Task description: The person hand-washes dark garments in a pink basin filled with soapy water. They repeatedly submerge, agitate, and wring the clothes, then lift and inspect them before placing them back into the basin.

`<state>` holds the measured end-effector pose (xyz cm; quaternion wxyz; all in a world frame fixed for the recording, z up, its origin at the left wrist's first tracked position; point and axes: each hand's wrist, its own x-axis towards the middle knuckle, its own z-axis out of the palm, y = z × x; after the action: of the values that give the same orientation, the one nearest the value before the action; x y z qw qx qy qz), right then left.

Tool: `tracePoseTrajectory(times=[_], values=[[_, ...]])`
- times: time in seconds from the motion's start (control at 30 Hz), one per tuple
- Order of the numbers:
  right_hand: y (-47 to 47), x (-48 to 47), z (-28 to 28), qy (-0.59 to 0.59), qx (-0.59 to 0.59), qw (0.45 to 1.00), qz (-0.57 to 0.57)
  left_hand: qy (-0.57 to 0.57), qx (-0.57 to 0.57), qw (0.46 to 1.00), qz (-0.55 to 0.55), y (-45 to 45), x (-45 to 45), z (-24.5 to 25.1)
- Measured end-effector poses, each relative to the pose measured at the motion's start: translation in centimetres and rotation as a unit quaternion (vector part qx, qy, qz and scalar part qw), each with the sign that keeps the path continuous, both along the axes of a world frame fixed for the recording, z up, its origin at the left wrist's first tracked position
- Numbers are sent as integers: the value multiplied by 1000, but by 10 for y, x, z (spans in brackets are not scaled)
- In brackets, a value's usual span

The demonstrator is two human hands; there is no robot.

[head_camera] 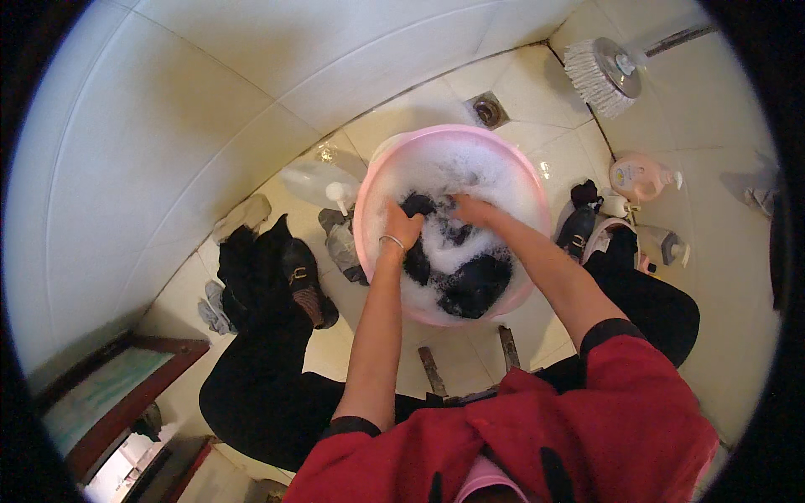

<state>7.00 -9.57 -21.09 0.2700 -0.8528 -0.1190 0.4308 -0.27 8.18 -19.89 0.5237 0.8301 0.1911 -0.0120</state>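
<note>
A pink plastic basin (531,170) full of white suds (412,163) stands on the floor between my knees. Dark wet cloth (476,286) breaks the foam near its front side. My left hand (402,223), with a bracelet at the wrist, is closed on a bunch of the same dark cloth at the basin's middle. Just right of it, my right hand (473,210) reaches into the foam beside more dark fabric. Suds partly cover the right fingers, so their grip is unclear.
A mop head (604,75) leans at the upper right, near a floor drain (488,111). Pump bottles, including a pink one (635,178), line the right wall. A clear container (317,182) and grey cloth (343,242) lie left of the basin. A wood-framed panel (119,390) is at lower left.
</note>
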Motion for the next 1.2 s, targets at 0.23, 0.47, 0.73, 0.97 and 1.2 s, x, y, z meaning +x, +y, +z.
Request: tracePoseTrajectory(times=[0.23, 0.47, 0.73, 0.97, 1.2], values=[[6, -37, 31, -208, 248, 924, -201, 34, -702, 675, 223, 11, 3, 16], [41, -76, 89, -401, 224, 884, -86, 67, -677, 730, 70, -9, 18, -26], [39, 19, 44, -162, 139, 934, -287, 30, -343, 935, 89, -9, 7, -77], [-18, 15, 8, -249, 67, 931, -257, 16, -138, 963, 232, -19, 7, 13], [19, -2, -19, -31, 105, 984, -142, 59, -261, 941, 208, -5, 8, -10]])
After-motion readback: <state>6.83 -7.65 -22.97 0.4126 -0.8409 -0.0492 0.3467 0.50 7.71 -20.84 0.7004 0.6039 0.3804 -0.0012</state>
